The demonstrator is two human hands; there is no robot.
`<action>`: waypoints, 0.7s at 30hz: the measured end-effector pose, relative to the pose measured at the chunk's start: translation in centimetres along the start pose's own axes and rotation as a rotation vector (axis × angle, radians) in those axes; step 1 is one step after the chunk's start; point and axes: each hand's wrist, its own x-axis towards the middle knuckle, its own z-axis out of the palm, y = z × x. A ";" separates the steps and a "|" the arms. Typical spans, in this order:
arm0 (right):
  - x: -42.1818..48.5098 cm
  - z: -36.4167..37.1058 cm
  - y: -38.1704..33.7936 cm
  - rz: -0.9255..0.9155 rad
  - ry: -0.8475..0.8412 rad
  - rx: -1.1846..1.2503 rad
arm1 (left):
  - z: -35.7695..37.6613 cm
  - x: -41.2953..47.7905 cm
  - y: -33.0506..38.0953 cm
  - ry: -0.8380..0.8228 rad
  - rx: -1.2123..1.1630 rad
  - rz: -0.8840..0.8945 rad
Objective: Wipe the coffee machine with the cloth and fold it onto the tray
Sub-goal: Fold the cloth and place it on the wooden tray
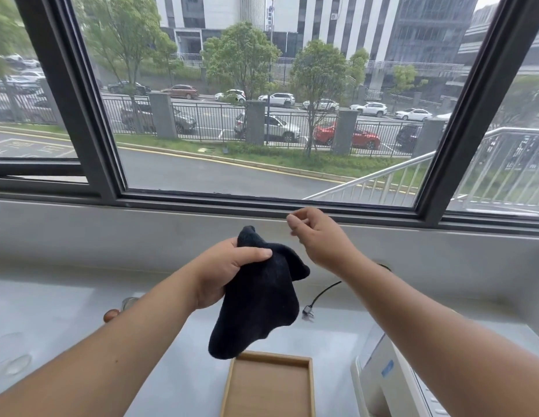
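My left hand (pixel 224 273) grips a dark cloth (pixel 259 299) by its upper part, and the cloth hangs loosely in the air above the far edge of a wooden tray (pixel 268 358). My right hand (pixel 318 239) is raised to the right of the cloth with its fingers loosely curled and nothing in it; it is apart from the cloth. The white coffee machine (pixel 385 383) stands at the lower right, partly hidden behind my right forearm.
A grey counter (pixel 81 302) runs under a wide window. A black cable with a plug (pixel 310 308) lies behind the tray. A glass object (pixel 128 302) and a small brown object (pixel 112 315) sit at the left, behind my left forearm.
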 end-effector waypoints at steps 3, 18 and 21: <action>-1.4 0.6 1.6 0.212 -0.082 0.049 | -0.3 -0.2 0.6 -0.039 -0.235 0.016; -4.2 1.9 1.9 0.163 -0.630 0.920 | -1.5 1.1 0.5 0.079 -0.400 -0.091; -4.3 1.8 1.3 0.150 -0.548 0.922 | -1.8 1.1 -0.1 0.073 -0.390 -0.118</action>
